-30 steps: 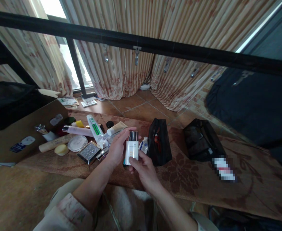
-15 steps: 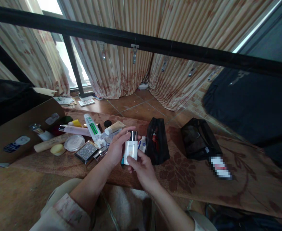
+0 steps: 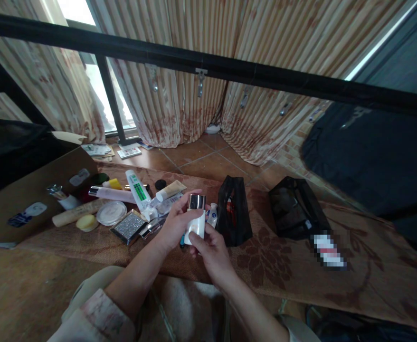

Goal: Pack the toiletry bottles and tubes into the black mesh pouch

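Both hands hold a small white bottle with a silver cap [image 3: 196,213] upright over a brown patterned mat [image 3: 287,266]. My left hand [image 3: 175,225] wraps its fingers round the bottle's left side. My right hand [image 3: 208,249] grips its lower part from below. Just behind the bottle lies a small white-and-blue bottle [image 3: 213,214], and a black open pouch [image 3: 232,211] stands right of it. Left of my hands lie a glittery silver compact [image 3: 129,226], a green-and-white tube [image 3: 138,189], a beige tube [image 3: 170,190] and other cosmetics.
A second black pouch [image 3: 296,206] sits further right on the mat. A cardboard box [image 3: 30,194] stands at the left. A round white compact [image 3: 111,213] and a yellow round item [image 3: 88,222] lie near it. A black bar [image 3: 208,66] crosses overhead before striped curtains [image 3: 180,109].
My left hand, flat against the bottle a second ago, has closed its fingers round it. The bottle stays in about the same place.
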`<state>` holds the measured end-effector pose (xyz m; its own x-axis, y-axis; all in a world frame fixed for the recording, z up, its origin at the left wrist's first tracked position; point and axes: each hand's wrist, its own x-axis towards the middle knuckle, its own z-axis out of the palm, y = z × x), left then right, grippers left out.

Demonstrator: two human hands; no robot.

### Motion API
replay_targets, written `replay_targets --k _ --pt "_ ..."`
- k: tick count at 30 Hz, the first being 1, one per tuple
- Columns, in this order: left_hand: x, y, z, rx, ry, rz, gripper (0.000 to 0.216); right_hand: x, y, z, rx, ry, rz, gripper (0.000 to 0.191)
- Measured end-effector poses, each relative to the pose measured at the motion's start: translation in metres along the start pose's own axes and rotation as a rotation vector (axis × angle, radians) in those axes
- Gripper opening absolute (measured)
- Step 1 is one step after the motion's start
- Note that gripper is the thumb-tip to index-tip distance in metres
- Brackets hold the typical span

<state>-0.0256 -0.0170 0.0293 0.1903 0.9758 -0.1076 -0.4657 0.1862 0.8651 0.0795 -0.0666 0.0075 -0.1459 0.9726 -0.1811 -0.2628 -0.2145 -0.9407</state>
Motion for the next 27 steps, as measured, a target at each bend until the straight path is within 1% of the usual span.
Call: replay_targets --k 4,6,8,12,15,18,27 --pt "0.001 -0.005 0.0 0.065 0.034 -0.042 0.035 0.001 0.001 0.0 0.003 0.015 -0.005 0.034" --pt "0.002 -0.007 0.001 0.101 0.047 -0.057 0.03 0.001 0.0 0.0 0.005 0.021 -0.007 0.035" --pt "0.003 -0.008 0.004 0.106 0.057 -0.057 0.032 0.001 -0.001 0.0 0.007 0.024 -0.013 0.036" --pt "0.002 -0.009 0.012 0.036 0.078 -0.056 0.041 0.002 -0.003 0.001 0.011 0.018 -0.017 0.036" --pt "0.001 -0.011 0.015 0.008 0.084 -0.074 0.042 0.003 -0.003 0.003 0.01 0.035 -0.026 0.037" --pt "0.002 -0.011 0.015 -0.008 0.077 -0.092 0.043 0.004 -0.001 0.004 -0.002 0.048 -0.043 0.036" --pt "0.003 -0.006 0.01 -0.021 0.11 -0.121 0.048 0.01 0.006 0.009 -0.044 0.056 -0.059 0.033"
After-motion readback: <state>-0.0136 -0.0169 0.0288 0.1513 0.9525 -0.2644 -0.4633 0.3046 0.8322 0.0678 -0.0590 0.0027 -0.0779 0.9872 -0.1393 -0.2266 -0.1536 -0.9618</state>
